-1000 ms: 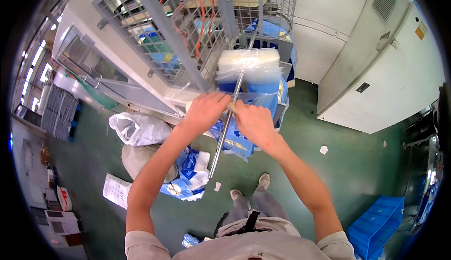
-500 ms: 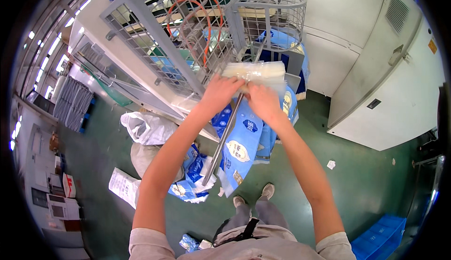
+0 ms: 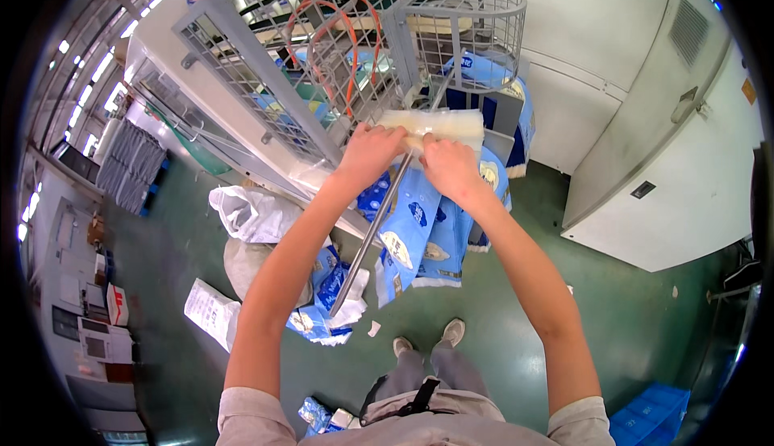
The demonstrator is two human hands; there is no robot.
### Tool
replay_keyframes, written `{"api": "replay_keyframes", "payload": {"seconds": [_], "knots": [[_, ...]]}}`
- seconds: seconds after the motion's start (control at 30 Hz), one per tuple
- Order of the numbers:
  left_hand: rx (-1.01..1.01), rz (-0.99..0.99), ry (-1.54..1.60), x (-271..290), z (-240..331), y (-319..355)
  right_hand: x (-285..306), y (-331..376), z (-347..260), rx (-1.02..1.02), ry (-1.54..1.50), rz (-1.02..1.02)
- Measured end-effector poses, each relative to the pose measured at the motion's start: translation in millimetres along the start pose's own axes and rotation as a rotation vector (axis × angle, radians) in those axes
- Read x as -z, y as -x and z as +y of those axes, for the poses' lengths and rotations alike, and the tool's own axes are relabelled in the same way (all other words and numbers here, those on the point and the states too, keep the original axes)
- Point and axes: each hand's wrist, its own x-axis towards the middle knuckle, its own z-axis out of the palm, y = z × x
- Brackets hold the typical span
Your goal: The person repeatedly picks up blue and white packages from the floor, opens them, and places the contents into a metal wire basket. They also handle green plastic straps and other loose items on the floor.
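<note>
Both hands grip the near edge of a thick stack of translucent whitish plastic bags (image 3: 442, 126). My left hand (image 3: 372, 152) is closed on its left part, and my right hand (image 3: 448, 165) on its right part, with the fingertips partly hidden. From below the stack, blue printed plastic packaging (image 3: 413, 224) hangs down in long flaps. A bare metal rod (image 3: 367, 244) slants past the left of these flaps and passes beneath the hands.
A grey wire-mesh guard (image 3: 461, 35) of a machine stands just ahead. White cabinets (image 3: 653, 180) rise at the right. White sacks (image 3: 254, 214) and crumpled blue packaging (image 3: 326, 317) lie on the floor at left. A blue crate (image 3: 651, 414) sits at lower right.
Both hands keep their grip on the stack, which has shifted slightly to the left. The hanging blue packaging has swung up and left, and more of the flap behind it shows.
</note>
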Motion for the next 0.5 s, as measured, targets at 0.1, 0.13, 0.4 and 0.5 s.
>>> {"api": "replay_keyframes", "payload": {"seconds": [0.1,0.13,0.4,0.5], "knots": [[0.021,0.037,-0.092,-6.9,-1.7,-15.0,-5.2,-15.3,10.6,-0.038,-0.037,0.024],[0.030,0.053,-0.127,-9.0,-2.9,-20.7,-4.6,-21.1,12.7,-0.044,-0.058,0.044],[0.216,-0.029,-0.115,-19.1,-2.5,6.3,-3.1,-5.3,28.9,-0.072,-0.082,-0.001],[0.255,-0.040,-0.133,-10.5,-2.6,1.0,0.1,-14.8,44.1,-0.041,-0.065,-0.001]]}}
